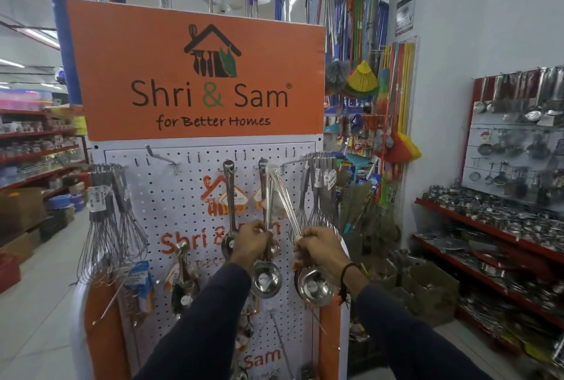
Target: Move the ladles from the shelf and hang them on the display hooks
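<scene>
Two steel ladles hang in front of the white pegboard, their handle tops meeting at a hook near its upper middle. My left hand is closed around the handle of the left ladle, whose bowl hangs just below my fist. My right hand grips the slanted handle of the right ladle, bowl below my wrist. A long steel spoon hangs on the neighbouring hook to the left.
Whisks hang in bunches at the board's left and upper right. An orange sign tops the display. Red shelves of steelware line the right wall; a cardboard box sits on the floor there. Brooms hang behind.
</scene>
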